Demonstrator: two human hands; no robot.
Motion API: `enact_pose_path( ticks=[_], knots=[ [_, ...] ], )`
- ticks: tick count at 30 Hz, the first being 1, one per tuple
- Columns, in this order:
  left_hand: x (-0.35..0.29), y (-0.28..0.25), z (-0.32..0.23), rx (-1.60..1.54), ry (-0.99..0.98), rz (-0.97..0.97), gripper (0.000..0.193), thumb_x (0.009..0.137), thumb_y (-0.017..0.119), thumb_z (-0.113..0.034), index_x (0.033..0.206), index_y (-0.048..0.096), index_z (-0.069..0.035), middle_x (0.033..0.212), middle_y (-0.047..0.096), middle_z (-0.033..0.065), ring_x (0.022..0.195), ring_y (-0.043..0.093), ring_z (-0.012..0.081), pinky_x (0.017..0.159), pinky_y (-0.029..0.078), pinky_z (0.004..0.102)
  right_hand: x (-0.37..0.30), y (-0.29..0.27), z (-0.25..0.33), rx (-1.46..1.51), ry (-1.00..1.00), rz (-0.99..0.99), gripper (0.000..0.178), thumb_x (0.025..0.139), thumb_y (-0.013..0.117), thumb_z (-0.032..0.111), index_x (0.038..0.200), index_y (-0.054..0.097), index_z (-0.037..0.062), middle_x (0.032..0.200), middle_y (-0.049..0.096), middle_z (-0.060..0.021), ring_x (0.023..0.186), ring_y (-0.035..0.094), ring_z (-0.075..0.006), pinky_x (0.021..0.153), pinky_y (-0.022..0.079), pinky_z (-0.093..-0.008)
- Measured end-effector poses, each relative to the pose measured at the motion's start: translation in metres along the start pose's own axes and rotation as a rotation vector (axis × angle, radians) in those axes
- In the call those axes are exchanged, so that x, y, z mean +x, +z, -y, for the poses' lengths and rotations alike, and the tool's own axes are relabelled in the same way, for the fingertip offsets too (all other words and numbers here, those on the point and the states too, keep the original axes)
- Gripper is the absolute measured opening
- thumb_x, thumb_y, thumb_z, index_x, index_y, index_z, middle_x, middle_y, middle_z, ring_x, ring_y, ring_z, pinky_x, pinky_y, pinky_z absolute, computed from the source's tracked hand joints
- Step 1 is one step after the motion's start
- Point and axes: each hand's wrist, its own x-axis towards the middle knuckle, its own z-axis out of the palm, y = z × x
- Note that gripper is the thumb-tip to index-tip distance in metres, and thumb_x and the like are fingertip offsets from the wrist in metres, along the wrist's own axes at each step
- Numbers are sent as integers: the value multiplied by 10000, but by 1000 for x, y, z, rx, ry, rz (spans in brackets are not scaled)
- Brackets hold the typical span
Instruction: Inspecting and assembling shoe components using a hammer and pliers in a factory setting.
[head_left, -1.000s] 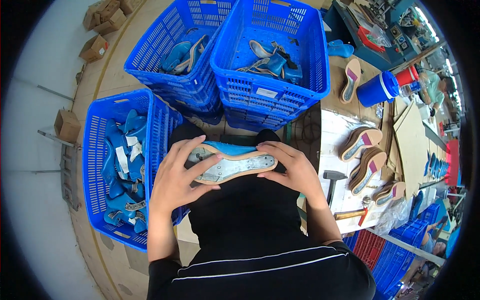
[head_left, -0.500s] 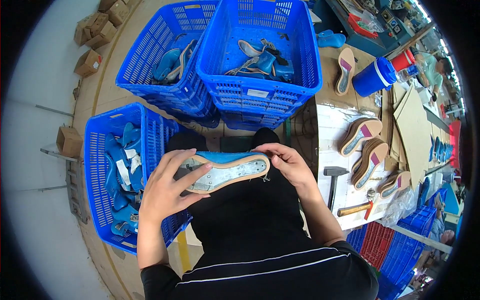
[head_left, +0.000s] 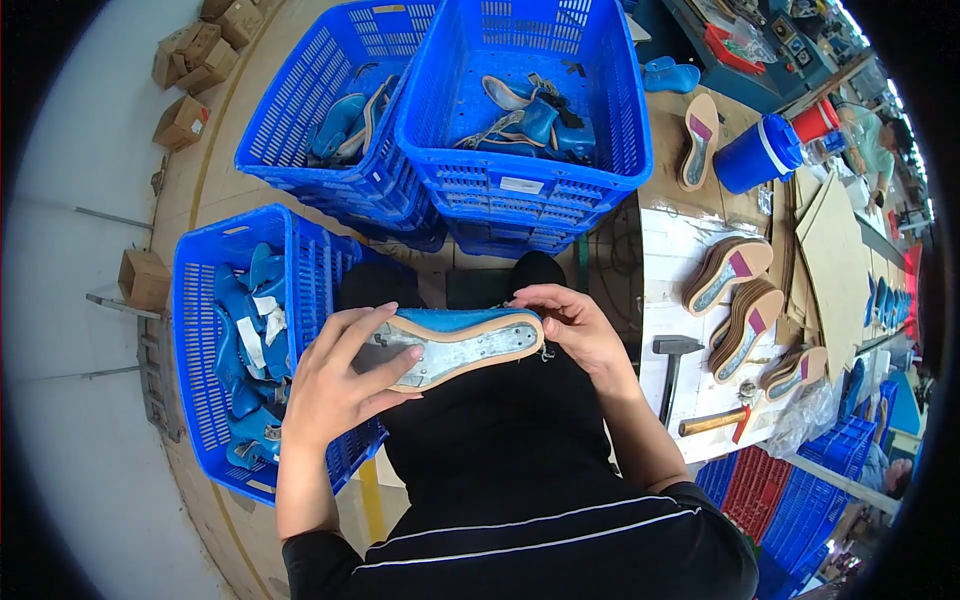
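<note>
1. The shoe (head_left: 460, 359), a blue upper with a tan rim round a grey underside, is at the centre of the frame, held above the dark clothing of the lap. Its long axis runs left to right, rising slightly toward the right.
2. Its broad end points left and its narrow end right; the grey underside faces the camera, with the blue upper along the top edge.
3. At the left of the frame, a blue crate (head_left: 318, 275) holds a heap of blue shoe pieces (head_left: 232, 365) with white scraps among them.
4. At the upper centre, two more blue crates stand side by side on stacks: the left-hand crate (head_left: 285, 115) and the right-hand crate (head_left: 445, 163) each hold a few blue and tan shoes. A red crate (head_left: 757, 490) sits at the lower right beside blue ones.
5. The left hand (head_left: 335, 380) grips the broad end with fingers spread: one at the top edge, one across the grey face, another by the lower edge.
6. The right hand (head_left: 585, 340) has its fingers curled nearly together around the narrow end, fingertips at its upper corner, the thumb against the tip. A loose thread hangs just below.
7. At the right, stacked soles (head_left: 748, 318) and a dark-headed hammer (head_left: 675, 347) lie on the white worktop (head_left: 662, 255).
</note>
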Motion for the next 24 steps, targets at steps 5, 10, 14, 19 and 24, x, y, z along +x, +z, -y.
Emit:
enact_pose_path(
  ticks=[5,10,14,19,24],
  knots=[
    [0,-2,0,6,-1,10,504,662,956,-365,1146,839,-288,1465,638,91,1245,641,335,898,635,426,1,1,1,40,6,8,536,976,814,269,1439,669,41,1337,741,-125,1201,705,-189,1034,567,-329],
    [5,-7,-2,-26,-17,28,499,663,972,-338,1139,841,-275,1449,640,97,1256,632,337,891,627,426,4,3,0,109,-18,14,540,980,811,257,1451,656,43,1330,740,-132,1239,693,-221,1030,572,-344],
    [8,-10,-4,-53,-41,28,465,676,987,-308,1117,847,-264,1431,637,99,1274,610,329,889,621,419,1,5,2,99,4,7,537,973,818,236,1447,656,43,1327,739,-136,1251,689,-226,1038,572,-348],
    [8,-12,-1,-64,-58,88,451,667,994,-294,1092,853,-250,1430,638,92,1246,605,319,889,617,418,1,2,0,138,15,-18,496,926,859,170,1376,691,46,1313,747,-126,1209,708,-208,1016,593,-340],
    [9,-14,0,-81,-36,100,479,640,997,-250,1097,856,-248,1449,637,75,1231,598,312,903,617,404,2,-2,-2,147,25,-10,424,924,859,152,1307,716,39,1284,759,-124,1167,726,-197,993,605,-332]
  ],
)
